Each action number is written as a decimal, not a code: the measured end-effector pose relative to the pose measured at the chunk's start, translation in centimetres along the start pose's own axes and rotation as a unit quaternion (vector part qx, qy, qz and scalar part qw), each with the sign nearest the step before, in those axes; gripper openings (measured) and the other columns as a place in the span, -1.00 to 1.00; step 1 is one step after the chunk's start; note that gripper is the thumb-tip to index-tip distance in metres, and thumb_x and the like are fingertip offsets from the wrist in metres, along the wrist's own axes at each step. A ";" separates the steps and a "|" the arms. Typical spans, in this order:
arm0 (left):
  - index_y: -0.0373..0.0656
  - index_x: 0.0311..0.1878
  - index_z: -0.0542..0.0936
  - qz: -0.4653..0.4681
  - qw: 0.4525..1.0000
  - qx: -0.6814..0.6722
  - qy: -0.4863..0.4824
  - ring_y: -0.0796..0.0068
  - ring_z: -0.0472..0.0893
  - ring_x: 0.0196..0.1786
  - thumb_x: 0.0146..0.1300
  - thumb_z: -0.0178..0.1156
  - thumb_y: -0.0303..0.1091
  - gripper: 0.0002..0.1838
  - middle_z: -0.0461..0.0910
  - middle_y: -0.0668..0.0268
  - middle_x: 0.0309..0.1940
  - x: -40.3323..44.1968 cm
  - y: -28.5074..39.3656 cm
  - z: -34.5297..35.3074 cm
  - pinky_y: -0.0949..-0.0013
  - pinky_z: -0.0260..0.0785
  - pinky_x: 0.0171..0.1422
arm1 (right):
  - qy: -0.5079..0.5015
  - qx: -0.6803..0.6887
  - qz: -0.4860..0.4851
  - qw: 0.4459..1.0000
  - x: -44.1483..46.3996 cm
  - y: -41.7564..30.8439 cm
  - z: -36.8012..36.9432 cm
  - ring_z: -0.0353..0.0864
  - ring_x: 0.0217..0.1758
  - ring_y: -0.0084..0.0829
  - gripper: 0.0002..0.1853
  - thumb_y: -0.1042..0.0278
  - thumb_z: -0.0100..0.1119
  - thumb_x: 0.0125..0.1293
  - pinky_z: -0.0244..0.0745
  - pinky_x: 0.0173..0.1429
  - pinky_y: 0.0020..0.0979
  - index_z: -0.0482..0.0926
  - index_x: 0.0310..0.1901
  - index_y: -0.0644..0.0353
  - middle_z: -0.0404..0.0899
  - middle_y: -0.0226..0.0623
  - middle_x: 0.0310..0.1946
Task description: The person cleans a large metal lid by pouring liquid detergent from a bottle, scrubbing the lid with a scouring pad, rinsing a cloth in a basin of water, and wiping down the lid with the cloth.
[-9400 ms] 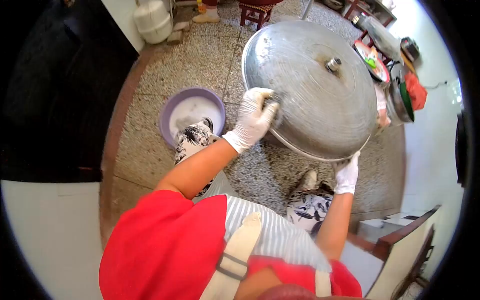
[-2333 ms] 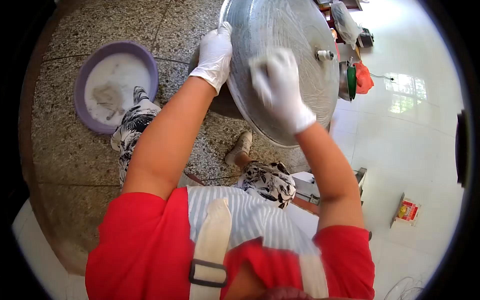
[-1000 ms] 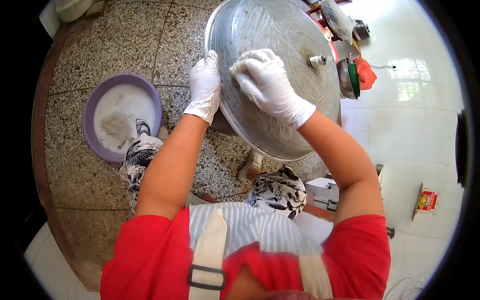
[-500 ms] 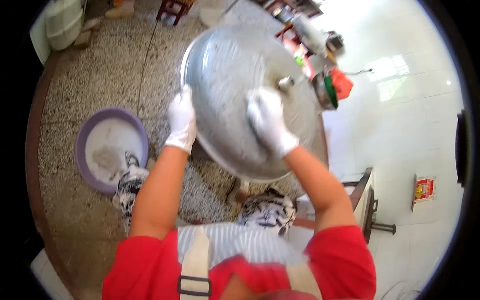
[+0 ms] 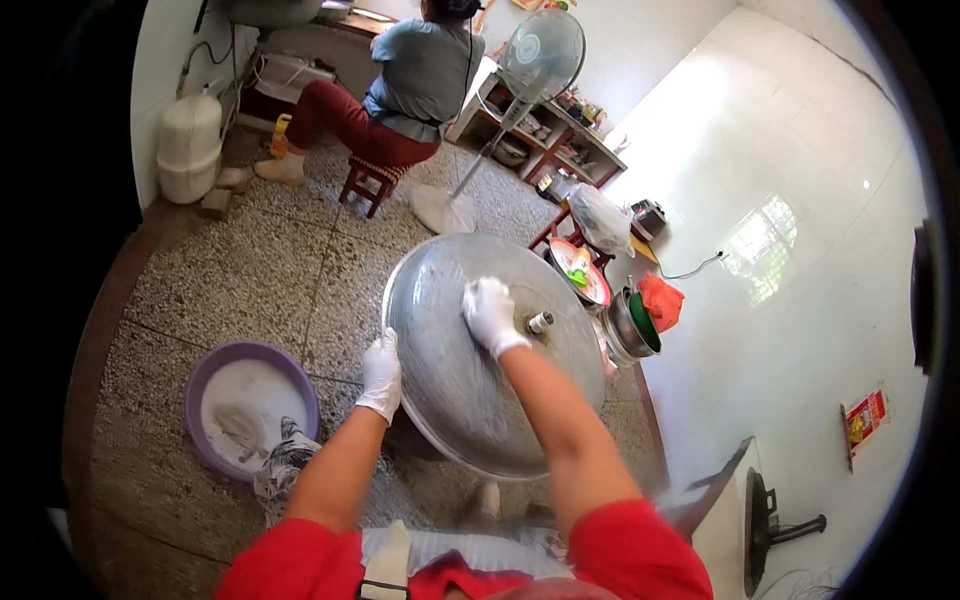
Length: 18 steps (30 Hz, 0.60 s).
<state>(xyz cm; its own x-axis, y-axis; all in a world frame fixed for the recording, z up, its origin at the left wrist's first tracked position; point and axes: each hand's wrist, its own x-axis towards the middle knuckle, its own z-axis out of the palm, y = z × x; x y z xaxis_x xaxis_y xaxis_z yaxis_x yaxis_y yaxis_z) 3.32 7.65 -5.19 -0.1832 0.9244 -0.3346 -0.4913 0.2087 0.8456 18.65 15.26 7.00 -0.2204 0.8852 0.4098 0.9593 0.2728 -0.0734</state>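
A large round metal pot lid (image 5: 440, 330) with a small knob (image 5: 540, 322) is tilted in front of me, its surface wet and streaked. My left hand (image 5: 381, 375), in a white glove, is closed round the lid's left rim. My right hand (image 5: 491, 312), also gloved, presses on the lid just left of the knob. Its fingers are curled, and whatever lies under them is hidden. To the left on the floor stands a purple basin (image 5: 310, 400) of whitish, sudsy water with a greyish cloth-like thing (image 5: 238, 428) in it.
A person (image 5: 420, 85) sits on a stool (image 5: 372, 182) at the back, beside a standing fan (image 5: 540, 60). Metal bowls (image 5: 630, 325) and a red-rimmed plate (image 5: 580, 270) stand beyond the lid. A black pan (image 5: 760, 525) is at lower right.
My view has tilted up, bringing the seated person and fan into sight. My right hand has moved across the lid, from nearer me to beside the knob. My left hand keeps the rim.
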 end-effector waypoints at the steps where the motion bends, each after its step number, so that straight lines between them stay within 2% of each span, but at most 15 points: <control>1: -0.32 -0.13 0.63 0.007 1.000 -0.001 -0.001 0.49 0.47 -0.25 0.47 0.02 0.00 -0.52 0.59 0.32 -0.31 0.0 0.2 -0.1 0.34 0.36 -0.07 | -0.033 0.022 -0.004 0.999 -1.9 -0.9 -1.1 0.52 -0.05 0.03 -0.79 0.20 0.10 0.33 0.40 0.02 0.04 0.56 -0.31 0.16 0.57 -0.05 -0.17; 3: -0.31 -0.09 0.62 0.012 0.997 -0.076 0.008 0.47 0.51 -0.19 0.48 0.02 -0.01 -0.53 0.61 0.28 -0.25 0.1 0.0 0.5 0.34 0.38 -0.01 | -0.005 0.009 -0.093 0.996 -7.8 -1.5 -2.7 0.53 -0.05 0.05 -0.79 0.21 0.07 0.32 0.42 -0.03 0.05 0.56 -0.28 0.18 0.58 0.00 -0.17; 5: -0.33 -0.07 0.61 0.031 0.994 -0.100 -0.020 0.44 0.53 -0.20 0.48 0.01 -0.03 -0.53 0.62 0.27 -0.23 -0.3 0.2 0.3 0.33 0.39 -0.02 | 0.035 0.052 -0.122 0.991 -12.6 -2.2 -6.4 0.58 -0.18 0.03 -0.74 0.20 0.05 0.32 0.44 -0.13 0.05 0.58 -0.37 0.20 0.60 -0.01 -0.30; 7: -0.33 -0.09 0.61 0.029 0.996 -0.077 -0.017 0.43 0.54 -0.22 0.48 0.01 -0.02 -0.52 0.63 0.26 -0.23 1.7 -1.8 0.1 0.32 0.40 -0.03 | -0.099 -0.056 -0.051 0.992 -14.9 1.2 -9.2 0.59 -0.34 -0.01 -0.68 0.18 0.07 0.30 0.45 -0.21 0.04 0.57 -0.51 0.21 0.58 -0.08 -0.47; 9: -0.33 -0.08 0.61 0.023 0.999 -0.045 -0.013 0.43 0.54 -0.21 0.49 0.00 -0.01 -0.51 0.63 0.26 -0.22 1.3 -1.2 -0.3 0.32 0.41 -0.03 | 0.025 -0.107 0.038 0.993 -17.8 7.6 -10.0 0.61 -0.38 -0.05 -0.64 0.18 0.06 0.30 0.48 -0.19 0.03 0.57 -0.59 0.19 0.59 -0.15 -0.51; 11: -0.34 -0.07 0.61 0.015 1.000 -0.020 -0.012 0.43 0.54 -0.21 0.49 -0.01 0.00 -0.50 0.64 0.25 -0.21 0.7 -0.5 0.3 0.32 0.41 -0.03 | -0.061 -0.041 0.224 0.972 -19.0 13.8 -10.9 0.63 -0.36 -0.03 -0.67 0.19 0.04 0.30 0.50 -0.16 0.01 0.60 -0.55 0.17 0.61 -0.09 -0.47; 12: -0.30 -0.20 0.60 0.037 0.998 -0.049 -0.001 0.51 0.42 -0.32 0.50 -0.01 0.00 -0.52 0.52 0.36 -0.36 0.2 -0.2 0.6 0.35 0.31 -0.17 | -0.061 -0.042 0.232 0.970 -19.6 14.7 -9.9 0.63 -0.36 -0.03 -0.67 0.19 0.04 0.30 0.50 -0.16 0.01 0.60 -0.55 0.17 0.61 -0.09 -0.47; 13: -0.27 -0.33 0.58 0.063 0.995 -0.077 0.011 0.60 0.29 -0.42 0.50 -0.01 0.01 -0.51 0.40 0.46 -0.51 0.0 0.0 0.7 0.39 0.22 -0.31 | 0.023 -0.113 0.197 0.974 -19.4 14.8 -8.6 0.64 -0.36 -0.01 -0.67 0.20 0.03 0.29 0.51 -0.16 0.00 0.61 -0.54 0.17 0.60 -0.06 -0.48; 14: -0.31 -0.23 0.61 0.046 0.997 -0.063 0.013 0.56 0.38 -0.37 0.50 -0.02 0.02 -0.49 0.50 0.40 -0.43 0.0 0.1 0.5 0.38 0.29 -0.24 | 0.108 -0.183 0.157 0.964 -18.9 14.8 -7.2 0.64 -0.36 0.01 -0.67 0.21 0.01 0.29 0.51 -0.16 0.00 0.62 -0.54 0.17 0.60 -0.02 -0.49; 15: -0.31 -0.23 0.61 0.046 0.997 -0.061 0.010 0.56 0.38 -0.37 0.50 -0.02 0.02 -0.49 0.50 0.40 -0.43 0.0 0.1 0.3 0.38 0.29 -0.24 | 0.059 -0.166 0.139 0.974 -17.6 11.7 -7.6 0.63 -0.37 0.05 -0.68 0.23 0.03 0.27 0.50 -0.18 0.02 0.61 -0.54 0.20 0.59 0.02 -0.50; 16: -0.34 -0.13 0.61 0.048 0.997 -0.059 0.005 0.48 0.46 -0.26 0.50 -0.02 0.03 -0.48 0.57 0.32 -0.30 0.0 0.1 0.3 0.33 0.34 -0.11 | 0.036 -0.147 0.122 0.981 -16.3 8.0 -8.0 0.62 -0.37 0.06 -0.70 0.24 0.06 0.24 0.49 -0.21 0.04 0.61 -0.54 0.23 0.60 0.02 -0.48; 17: -0.37 -0.02 0.61 0.051 0.997 -0.055 -0.001 0.41 0.54 -0.16 0.49 -0.03 0.04 -0.46 0.63 0.24 -0.17 -0.1 0.1 0.3 0.29 0.39 0.03 | 0.055 -0.046 0.059 0.996 -15.4 5.9 -7.0 0.61 -0.37 0.06 -0.71 0.24 0.07 0.23 0.48 -0.22 0.05 0.59 -0.54 0.24 0.60 0.02 -0.46; 18: -0.38 -0.01 0.60 0.047 0.997 -0.061 0.005 0.39 0.55 -0.13 0.50 -0.04 0.02 -0.46 0.63 0.22 -0.15 -0.2 0.3 0.4 0.27 0.39 0.05 | 0.065 -0.042 0.035 0.996 -14.3 2.7 -6.4 0.61 -0.33 0.05 -0.72 0.25 0.07 0.23 0.48 -0.20 0.04 0.59 -0.53 0.24 0.59 0.03 -0.46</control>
<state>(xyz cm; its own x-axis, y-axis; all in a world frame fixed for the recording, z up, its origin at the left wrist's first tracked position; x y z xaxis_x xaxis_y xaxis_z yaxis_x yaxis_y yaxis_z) 3.54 7.62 -4.76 -0.2424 0.9346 -0.2604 -0.5714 0.0794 0.8168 25.54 0.92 6.77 -0.1329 0.8436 0.5202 0.9842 0.1742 -0.0311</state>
